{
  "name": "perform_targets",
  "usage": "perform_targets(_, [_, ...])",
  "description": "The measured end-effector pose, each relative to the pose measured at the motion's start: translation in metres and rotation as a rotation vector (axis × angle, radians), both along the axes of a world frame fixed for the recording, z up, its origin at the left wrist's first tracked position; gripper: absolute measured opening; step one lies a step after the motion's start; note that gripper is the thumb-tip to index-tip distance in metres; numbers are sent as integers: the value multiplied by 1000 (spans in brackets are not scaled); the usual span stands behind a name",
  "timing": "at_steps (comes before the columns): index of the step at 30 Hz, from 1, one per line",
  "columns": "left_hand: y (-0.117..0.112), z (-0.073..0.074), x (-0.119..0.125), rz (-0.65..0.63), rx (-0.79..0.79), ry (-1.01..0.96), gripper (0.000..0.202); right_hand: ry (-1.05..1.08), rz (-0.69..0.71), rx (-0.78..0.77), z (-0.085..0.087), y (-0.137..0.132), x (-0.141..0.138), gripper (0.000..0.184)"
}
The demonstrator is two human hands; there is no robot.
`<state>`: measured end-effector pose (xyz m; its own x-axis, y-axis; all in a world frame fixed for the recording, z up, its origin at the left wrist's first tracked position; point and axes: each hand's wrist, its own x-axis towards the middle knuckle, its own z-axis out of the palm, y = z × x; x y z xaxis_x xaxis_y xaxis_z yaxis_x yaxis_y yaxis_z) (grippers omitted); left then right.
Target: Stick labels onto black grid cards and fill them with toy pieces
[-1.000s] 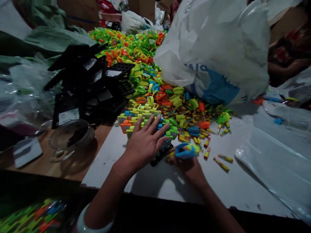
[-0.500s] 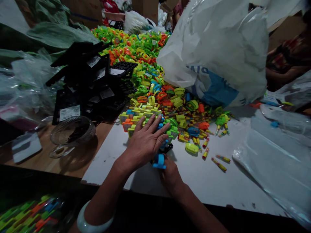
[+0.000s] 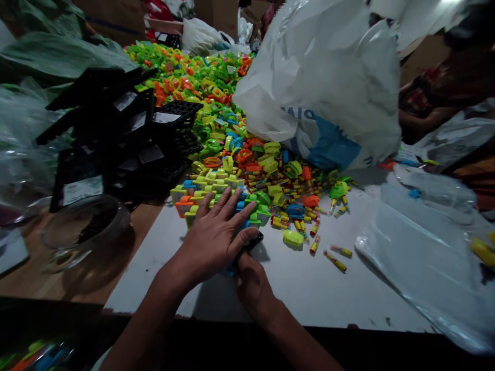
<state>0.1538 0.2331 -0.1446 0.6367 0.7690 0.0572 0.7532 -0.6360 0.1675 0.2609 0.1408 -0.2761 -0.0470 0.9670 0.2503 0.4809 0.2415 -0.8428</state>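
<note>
The left hand (image 3: 216,234) is laid flat, fingers spread, on coloured plastic pieces (image 3: 216,188) lined up on a black tray (image 3: 256,239) on the white table (image 3: 309,288); the right hand (image 3: 251,281) is tucked just beneath it, fingertips hidden

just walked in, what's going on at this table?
One person works at a white table. The left hand lies flat, fingers spread, on rows of coloured plastic pieces set on a black tray. The right hand sits at the tray's near end, its fingers hidden under the left. Beyond are a heap of similar pieces, a stack of black trays and a white plastic bag.
</note>
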Motion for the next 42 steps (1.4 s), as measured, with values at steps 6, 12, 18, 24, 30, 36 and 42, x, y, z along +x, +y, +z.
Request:
perform_targets(6, [8,-18,2,-2,188,-34,55,29,-305,-4,32,13,105,19])
perform_targets(12, [17,-29,6,9,252,-73,54,-399,-972,-130,42,79,289,23])
perform_targets(18, [11,-11,3,39,93,-35,57,-452,-963,-300,40,91,336,15])
perform_targets(24, [-11,5,17,12,71,-41,64,-249,-961,-220,59,46,286,22])
perform_targets(30, [-14,-5,23,7,56,-14,54,501,-329,-339,53,13,127,34])
perform_targets(36, [-11,-7,24,39,56,-29,51,566,7,-390,16,16,46,4])
perform_targets(42, [-11,-13,24,52,69,-78,49,164,7,-42,4,15,41,8])
